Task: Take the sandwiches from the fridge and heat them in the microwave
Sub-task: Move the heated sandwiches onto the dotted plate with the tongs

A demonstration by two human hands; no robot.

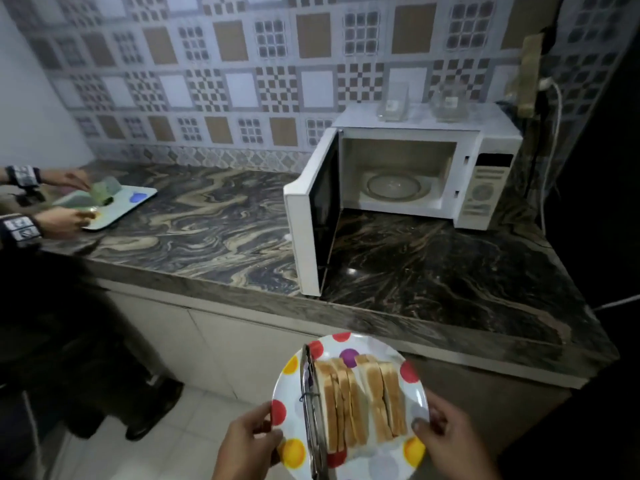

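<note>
Several white-bread sandwiches [363, 403] stand in a row on a white plate with coloured dots [349, 348], low in the head view. Metal tongs [311, 410] lie along the plate's left side. My left hand [242, 445] grips the plate's left rim and my right hand [450, 441] grips its right rim. The plate hangs in front of the counter edge, below the white microwave [471, 174]. The microwave door [304, 237] is swung wide open to the left, and the glass turntable [394, 187] inside is bare.
The marble counter [207, 230] runs left to right. At far left another person's hands [65, 199] work over a light tray [131, 202]. Two glass containers [394, 100] stand on top of the microwave. A cable [554, 133] hangs at the right wall.
</note>
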